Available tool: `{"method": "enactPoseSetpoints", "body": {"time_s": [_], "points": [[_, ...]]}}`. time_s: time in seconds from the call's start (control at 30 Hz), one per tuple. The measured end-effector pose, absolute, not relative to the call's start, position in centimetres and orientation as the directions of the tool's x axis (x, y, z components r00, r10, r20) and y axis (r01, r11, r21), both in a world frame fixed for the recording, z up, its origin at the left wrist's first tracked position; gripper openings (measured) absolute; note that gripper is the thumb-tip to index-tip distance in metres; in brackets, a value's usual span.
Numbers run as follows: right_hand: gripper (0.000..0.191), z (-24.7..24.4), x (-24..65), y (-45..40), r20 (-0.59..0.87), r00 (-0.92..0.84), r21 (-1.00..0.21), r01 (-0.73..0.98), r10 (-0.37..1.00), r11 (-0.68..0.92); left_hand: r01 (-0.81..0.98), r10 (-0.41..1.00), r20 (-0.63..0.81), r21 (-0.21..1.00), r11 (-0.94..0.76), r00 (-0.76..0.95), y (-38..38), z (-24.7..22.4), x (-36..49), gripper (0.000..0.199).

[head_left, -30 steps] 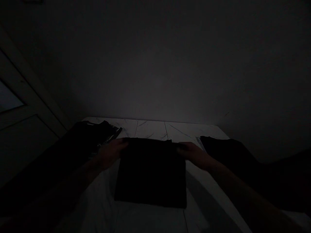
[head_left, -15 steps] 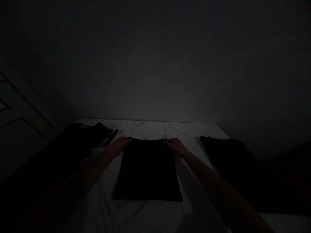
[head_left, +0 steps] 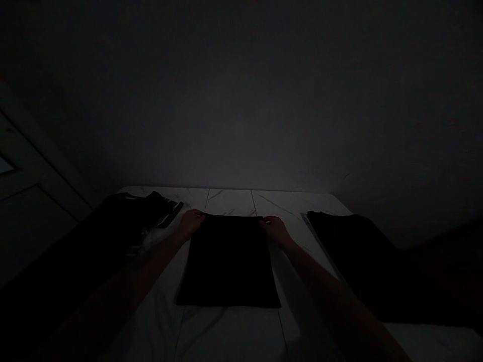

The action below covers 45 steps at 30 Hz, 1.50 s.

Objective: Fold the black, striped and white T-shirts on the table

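Note:
A folded black cloth [head_left: 230, 261] lies at the middle of a white marble-patterned table [head_left: 226, 334]. My left hand [head_left: 190, 223] pinches its far left corner. At the far right corner my right hand [head_left: 274, 229] grips the cloth between thumb and fingers. The far edge runs nearly straight between both hands. The view is very dark, so the folds of the cloth cannot be made out.
Black garments [head_left: 113, 226] with clear plastic beside them lie on the left of the table. On the right is another dark pile of cloth [head_left: 362, 251]. A plain wall [head_left: 241, 100] rises behind the table, and a panelled door [head_left: 33, 171] stands at the left.
My right hand has shifted slightly right, and the cloth's far edge looks straighter. The cloth's near edge appears a little higher in the view.

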State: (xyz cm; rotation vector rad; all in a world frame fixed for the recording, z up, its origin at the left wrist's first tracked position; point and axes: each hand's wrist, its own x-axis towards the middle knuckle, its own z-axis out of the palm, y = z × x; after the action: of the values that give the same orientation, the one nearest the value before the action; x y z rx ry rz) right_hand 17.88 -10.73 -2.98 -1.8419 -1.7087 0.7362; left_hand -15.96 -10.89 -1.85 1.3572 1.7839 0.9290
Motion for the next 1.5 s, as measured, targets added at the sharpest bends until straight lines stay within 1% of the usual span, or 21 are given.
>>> {"method": "enactPoseSetpoints", "body": {"time_s": [0.13,0.27,0.33,0.4,0.47,0.57,0.63,0.7,0.83,0.9,0.97,1.07,1.13,1.23,1.37,1.5], "points": [[0.025,-2.8,17.8,-11.4,-0.057,0.062,-0.733,0.675,0.996,-0.084,0.467,0.96,-0.087,0.86,0.207,-0.265,-12.2,-1.7,-16.5,0.03],[0.032,-2.9,18.5,-13.1,-0.078,0.029,-0.785,0.614,0.997,-0.079,0.351,0.97,-0.119,0.917,0.189,-0.212,-15.9,-2.3,-18.1,0.041],[0.033,-3.0,18.8,-13.9,-0.1,0.011,-0.81,0.579,0.995,-0.088,0.362,0.982,-0.09,0.921,0.145,-0.165,-18.5,-2.6,-19.0,0.043],[0.032,-3.0,19.0,-14.6,-0.133,-0.008,-0.841,0.53,0.991,-0.109,0.475,0.993,-0.03,0.876,0.082,-0.115,-21.5,-2.8,-19.4,0.038],[0.03,-2.8,19.0,-15.1,-0.16,-0.018,-0.87,0.475,0.987,-0.132,0.606,0.997,0.053,0.796,-0.006,-0.059,-24.4,-2.8,-19.2,0.029],[0.029,-2.1,18.9,-15.9,-0.169,-0.019,-0.895,0.422,0.985,-0.145,0.714,0.975,0.206,0.67,-0.204,0.086,-27.6,-2.5,-18.1,0.027],[0.034,-1.6,19.2,-17.1,-0.16,-0.009,-0.893,0.427,0.987,-0.141,0.731,0.941,0.28,0.6,-0.325,0.188,-28.5,-1.8,-17.1,0.029],[0.038,-1.3,19.8,-18.8,-0.131,-0.005,-0.875,0.471,0.991,-0.113,0.726,0.91,0.313,0.555,-0.406,0.271,-28.1,-0.8,-15.9,0.03],[0.034,-1.1,20.9,-23.8,-0.034,-0.089,-0.762,0.647,0.995,0.032,0.676,0.819,0.327,0.463,-0.574,0.472,-23.8,1.5,-11.5,0.029],[0.032,-0.9,20.7,-26.5,-0.028,-0.104,-0.693,0.719,0.994,0.056,0.627,0.732,0.324,0.378,-0.681,0.6,-20.7,2.3,-8.2,0.028],[0.033,-0.7,20.1,-29.0,-0.063,-0.065,-0.644,0.765,0.996,0.009,0.552,0.612,0.292,0.268,-0.79,0.735,-17.6,2.7,-4.7,0.029],[0.033,-0.4,18.8,-31.7,-0.139,0.016,-0.603,0.792,0.99,-0.097,0.422,0.432,0.181,0.094,-0.902,0.884,-13.7,2.6,-0.4,0.037],[0.031,-0.3,18.1,-32.8,-0.179,0.047,-0.59,0.794,0.983,-0.145,0.354,0.355,0.092,0.021,-0.935,0.93,-12.0,2.2,1.2,0.042],[0.028,-0.5,17.5,-33.7,-0.202,0.071,-0.564,0.807,0.977,-0.175,0.314,0.314,0.021,-0.005,-0.949,0.949,-10.4,1.8,2.0,0.041],[0.023,-0.7,17.1,-33.9,-0.213,0.106,-0.529,0.823,0.971,-0.206,0.329,0.329,-0.021,-0.022,-0.944,0.944,-9.7,1.4,2.2,0.041],[0.023,-0.6,16.8,-33.9,-0.247,0.161,-0.47,0.842,0.955,-0.264,0.348,0.353,-0.08,-0.066,-0.935,0.932,-9.3,1.0,2.6,0.034]]}}
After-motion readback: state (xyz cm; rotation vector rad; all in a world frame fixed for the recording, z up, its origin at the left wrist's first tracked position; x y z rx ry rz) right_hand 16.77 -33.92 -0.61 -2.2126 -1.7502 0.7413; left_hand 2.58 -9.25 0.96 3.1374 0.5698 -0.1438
